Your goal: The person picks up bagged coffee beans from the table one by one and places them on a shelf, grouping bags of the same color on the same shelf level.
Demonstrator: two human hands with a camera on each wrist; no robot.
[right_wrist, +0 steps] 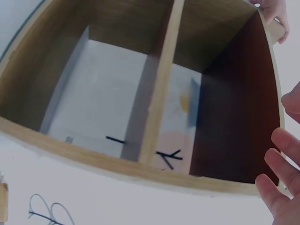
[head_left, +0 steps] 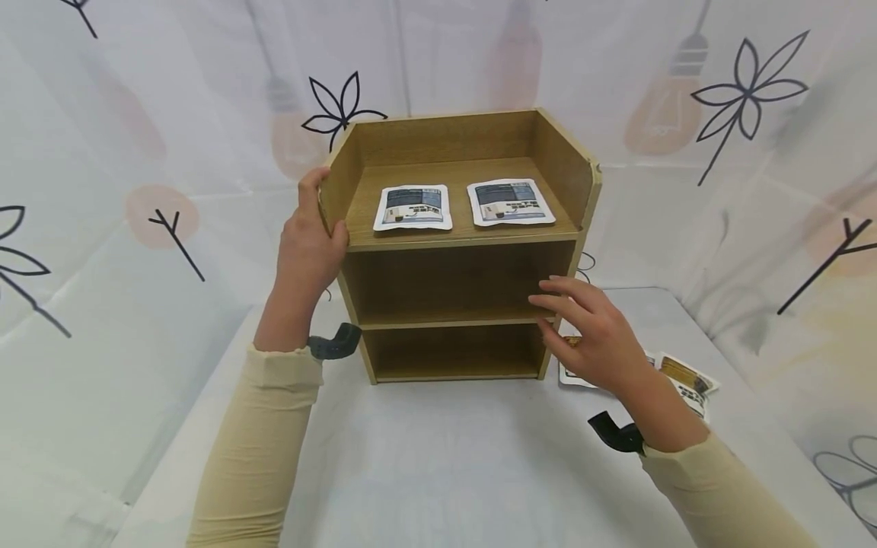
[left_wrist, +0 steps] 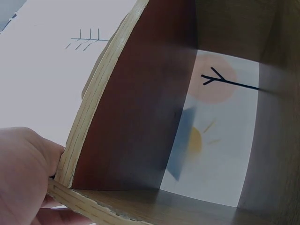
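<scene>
A small wooden shelf unit (head_left: 445, 139) stands upright on the white table, with a walled top and two compartments below. On its top lie two white packets, a left one (head_left: 412, 207) and a right one (head_left: 510, 202). My left hand (head_left: 308, 236) grips the upper left side of the unit, thumb at the front edge and fingers around the outside. In the left wrist view part of this hand (left_wrist: 23, 176) shows at the corner of the wood. My right hand (head_left: 592, 331) is by the unit's right side, fingers spread and slightly bent, holding nothing; its fingertips (right_wrist: 267, 187) overlap the top edge in the right wrist view.
More packets (head_left: 685, 380) lie on the table (head_left: 425, 464) to the right of the unit, partly behind my right hand and forearm. A printed cloth (head_left: 205, 114) hangs close behind and on both sides. The lower compartments look open at the back in the wrist views.
</scene>
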